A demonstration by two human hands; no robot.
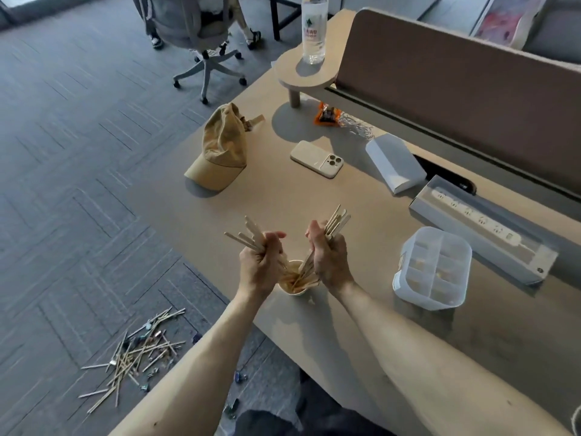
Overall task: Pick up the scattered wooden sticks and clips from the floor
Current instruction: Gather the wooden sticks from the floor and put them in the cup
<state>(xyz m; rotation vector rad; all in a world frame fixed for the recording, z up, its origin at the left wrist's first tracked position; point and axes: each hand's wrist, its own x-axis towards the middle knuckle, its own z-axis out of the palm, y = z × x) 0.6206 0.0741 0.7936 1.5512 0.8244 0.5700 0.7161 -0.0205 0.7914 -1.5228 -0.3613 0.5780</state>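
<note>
Grey patterned carpet floor [78,158] to the left; tan desk [283,199] to the right, seen from above. Left hand [259,265] and right hand [328,262] are raised side by side over a small paper cup [294,289] standing near the desk's front edge. Each hand has its fingers curled tight around a bundle of flat wooden sticks: the left bundle [248,236] fans up and to the left, the right bundle [338,220] up and to the right, and the lower ends of both reach down into the cup. More sticks and clips lie in a scattered heap on the floor [138,350], beside the desk's near corner; a few loose clips [240,377] lie closer to the person. On the desk: a tan cap [220,149], a phone [316,158] lying face down, a translucent compartment box [434,269] to the right of the cup, a boxed power strip [481,231] behind it, a white carton [394,163], and a water bottle [313,29] upright on a raised shelf [301,77]. An office chair [201,36] stands on the carpet in the background
</note>
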